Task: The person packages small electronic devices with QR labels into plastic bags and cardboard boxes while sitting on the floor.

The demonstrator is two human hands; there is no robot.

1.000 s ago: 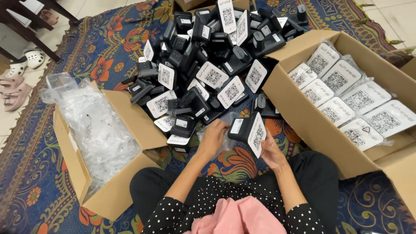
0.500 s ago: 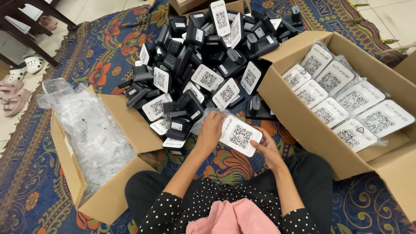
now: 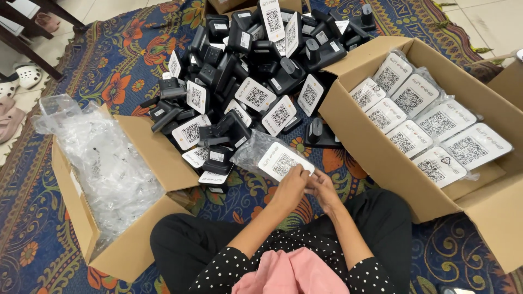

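Note:
My left hand point(image 3: 291, 185) and my right hand point(image 3: 326, 188) meet over my lap, both pinching the near edge of a clear plastic bag point(image 3: 271, 156). Inside the bag lies a black device with a white square-code card on its face. Just beyond my hands rises a large pile of the same black devices point(image 3: 248, 71), unbagged, some showing white code cards.
A cardboard box point(image 3: 389, 174) on the right holds several bagged devices laid face up. On the left, another cardboard box point(image 3: 81, 228) is filled with empty clear bags point(image 3: 101, 163). Everything rests on a blue floral rug point(image 3: 125, 60). Sandals point(image 3: 22, 76) lie at far left.
The device was held bare between my hands a second ago; now it sits inside a clear bag and my hands have closed together at the bag's near edge.

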